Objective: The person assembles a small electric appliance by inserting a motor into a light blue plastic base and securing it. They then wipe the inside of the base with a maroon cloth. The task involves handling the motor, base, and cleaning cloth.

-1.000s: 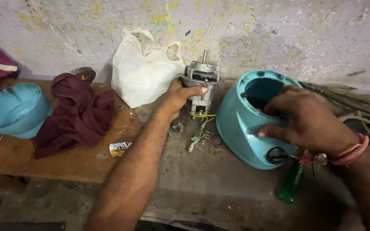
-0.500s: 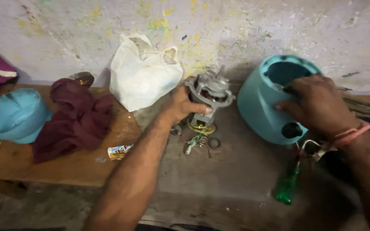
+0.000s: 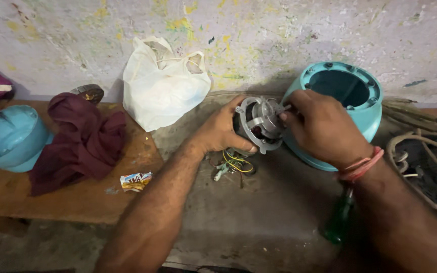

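Though crumpled, white bag [image 3: 163, 86] behind motor [image 3: 259, 124].

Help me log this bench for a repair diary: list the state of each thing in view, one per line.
left hand: gripping the motor's side
right hand: fingers on the motor's front
motor: held up off the bench, wires hanging below
turquoise housing: tilted, open, hollow inside
white plastic bag: slumped against the wall, mouth open
maroon cloth: crumpled
green-handled screwdriver: lying on the bench
blue cover: lying on the bench, untouched
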